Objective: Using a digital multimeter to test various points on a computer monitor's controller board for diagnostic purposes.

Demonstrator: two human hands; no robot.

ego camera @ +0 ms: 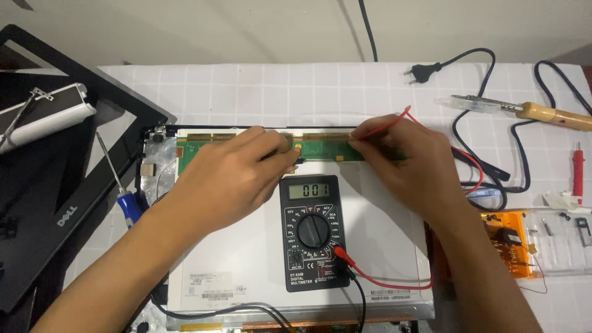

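A long green circuit board runs along the far edge of a white display panel lying back-up on the tiled table. Both hands press probes onto this board.

The left hand pinches a black probe between thumb and fingers, tip down on the board just left of its middle. The right hand pinches a red probe the same way, tip on the board a little to the right of the left hand's tip; its red lead arcs up over the knuckles. Both grips are narrow and closed on the probes.

Just below the two hands, between the wrists, a black multimeter lies on the panel, screen lit with digits, with red and black leads plugged in at its lower right.

Left of the left forearm lies a blue-handled screwdriver, and beyond it a black laptop bezel with a silver hinge piece.

Right of the right hand, black cables coil on the table. Farther off lie a wooden-handled soldering iron, a plug, a red tool and an orange board under a clear case.
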